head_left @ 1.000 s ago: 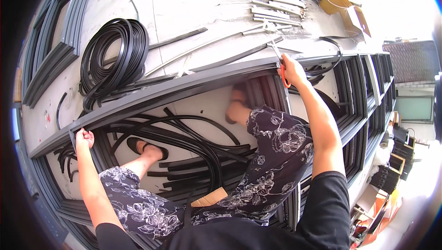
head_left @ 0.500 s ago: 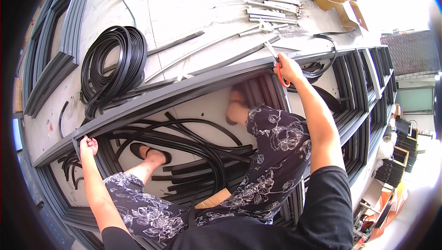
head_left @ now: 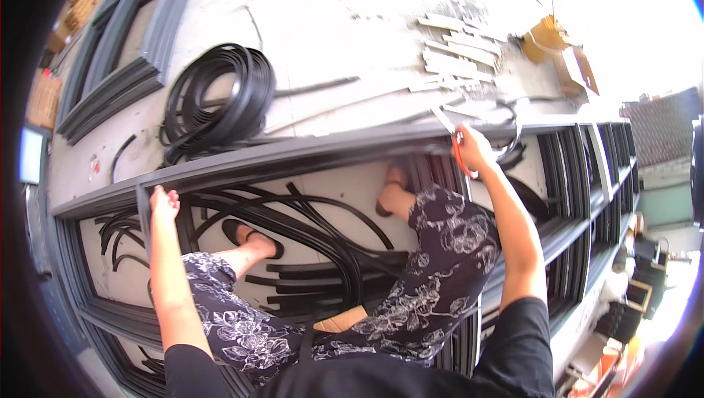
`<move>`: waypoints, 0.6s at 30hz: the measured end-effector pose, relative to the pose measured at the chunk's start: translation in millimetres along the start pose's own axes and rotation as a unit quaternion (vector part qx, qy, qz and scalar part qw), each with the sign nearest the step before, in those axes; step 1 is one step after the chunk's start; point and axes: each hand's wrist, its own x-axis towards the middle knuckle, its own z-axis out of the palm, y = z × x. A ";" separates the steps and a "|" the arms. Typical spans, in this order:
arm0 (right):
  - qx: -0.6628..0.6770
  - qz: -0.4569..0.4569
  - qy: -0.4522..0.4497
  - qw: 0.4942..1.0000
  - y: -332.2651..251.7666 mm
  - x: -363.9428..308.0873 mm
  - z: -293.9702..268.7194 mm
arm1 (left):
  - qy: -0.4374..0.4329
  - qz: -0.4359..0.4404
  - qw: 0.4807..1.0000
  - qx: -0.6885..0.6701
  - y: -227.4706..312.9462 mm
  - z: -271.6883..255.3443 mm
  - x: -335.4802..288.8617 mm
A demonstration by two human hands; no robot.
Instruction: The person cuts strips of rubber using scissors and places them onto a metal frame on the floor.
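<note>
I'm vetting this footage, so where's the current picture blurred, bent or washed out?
Head view: glare washes out the upper right; the pale strips and scissors look smeared; fisheye distortion bows the grey frame; darkness fills the left edge.

Your grey frame (head_left: 249, 158) looks like smooth matt metal; the coiled black strip (head_left: 257, 90) is glossy, perhaps rubber; your trousers (head_left: 455, 233) are matt cloth.

Standing there, the person spreads both bare forearms (head_left: 519, 225) wide; the left hand (head_left: 165, 202) is curled, the right hand (head_left: 475, 151) closed.
</note>
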 end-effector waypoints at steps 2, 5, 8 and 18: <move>0.051 -0.020 -0.008 0.998 -31.1 -23.8 -4.6 | -0.029 0.120 0.990 0.066 -10.3 5.6 -12.1; 0.082 -0.088 0.041 0.992 -72.2 -80.7 -6.2 | -0.237 0.311 0.912 0.126 -9.6 56.0 -153.0; 0.194 -0.086 -0.012 0.977 -145.1 -151.7 10.6 | -0.380 0.461 0.771 0.221 -33.2 53.9 -258.2; 0.431 -0.188 -0.285 0.835 -249.9 -239.7 0.7 | -0.657 0.296 0.600 0.348 -112.4 -28.9 -412.6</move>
